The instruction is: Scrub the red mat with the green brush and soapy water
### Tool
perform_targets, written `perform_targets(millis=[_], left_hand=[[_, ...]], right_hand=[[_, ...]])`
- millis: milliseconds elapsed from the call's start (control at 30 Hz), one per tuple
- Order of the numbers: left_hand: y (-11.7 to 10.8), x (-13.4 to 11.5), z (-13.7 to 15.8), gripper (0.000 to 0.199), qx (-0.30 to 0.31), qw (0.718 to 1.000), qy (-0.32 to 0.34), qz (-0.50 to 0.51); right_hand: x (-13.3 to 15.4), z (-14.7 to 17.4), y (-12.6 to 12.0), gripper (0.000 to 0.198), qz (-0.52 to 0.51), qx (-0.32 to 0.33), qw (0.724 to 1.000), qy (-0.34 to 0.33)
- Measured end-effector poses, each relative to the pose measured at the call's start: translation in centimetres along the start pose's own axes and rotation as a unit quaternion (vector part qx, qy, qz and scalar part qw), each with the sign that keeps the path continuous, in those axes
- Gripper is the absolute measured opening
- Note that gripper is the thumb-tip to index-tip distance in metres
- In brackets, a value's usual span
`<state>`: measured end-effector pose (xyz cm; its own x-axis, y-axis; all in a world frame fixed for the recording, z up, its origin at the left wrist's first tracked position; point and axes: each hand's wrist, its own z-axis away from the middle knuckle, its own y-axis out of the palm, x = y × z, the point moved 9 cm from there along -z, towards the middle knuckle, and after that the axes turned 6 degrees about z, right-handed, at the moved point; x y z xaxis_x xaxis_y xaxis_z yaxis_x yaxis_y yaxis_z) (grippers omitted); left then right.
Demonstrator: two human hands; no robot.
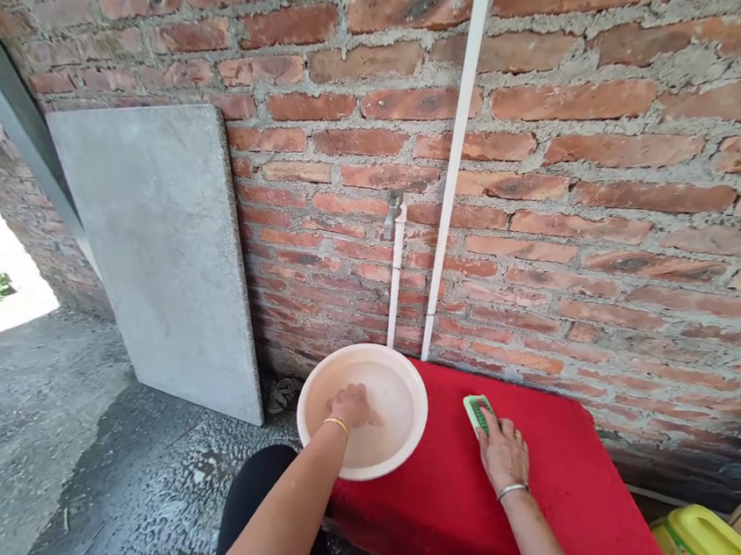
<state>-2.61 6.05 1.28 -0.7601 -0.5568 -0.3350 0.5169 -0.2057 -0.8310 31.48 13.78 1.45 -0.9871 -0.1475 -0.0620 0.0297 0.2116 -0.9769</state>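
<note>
My left hand [350,406], with a gold-coloured bangle at the wrist, dips into the water of a pale pink basin [419,431]. Its fingertips are under the cloudy water, so whether they hold anything is hidden. The basin rests on the left end of a red cloth [549,462], which is spread flat and hangs over the front edge. To the right, my right hand [505,453], wearing a ring and a silver-coloured bangle, is closed on a green scrubbing brush [478,414]. The brush lies against the cloth, partly covered by my fingers.
Behind the cloth rises a brick wall [354,120] with a tap [394,207] and a white pipe [457,162]. A grey slab [170,263] leans there on the left. The floor [168,493] is wet. A yellow jug [699,534] stands at lower right.
</note>
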Motion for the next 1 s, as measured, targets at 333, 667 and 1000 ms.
perform_targets(millis=[333,667,1000], left_hand=[[0.3,0.4,-0.9,0.085,-0.018,1.000,0.008,0.018],[0.2,0.3,-0.3,0.080,-0.008,1.000,0.000,-0.002],[0.1,0.1,0.0,0.082,0.002,1.000,0.000,-0.012]], right_hand=[[0.9,4.1,1.0,0.042,-0.067,-0.044,0.991,-0.111],[6.3,3.0,0.0,0.042,-0.075,-0.016,0.987,-0.142],[4.6,-0.9,-0.1,0.044,-0.030,0.009,0.998,-0.055]])
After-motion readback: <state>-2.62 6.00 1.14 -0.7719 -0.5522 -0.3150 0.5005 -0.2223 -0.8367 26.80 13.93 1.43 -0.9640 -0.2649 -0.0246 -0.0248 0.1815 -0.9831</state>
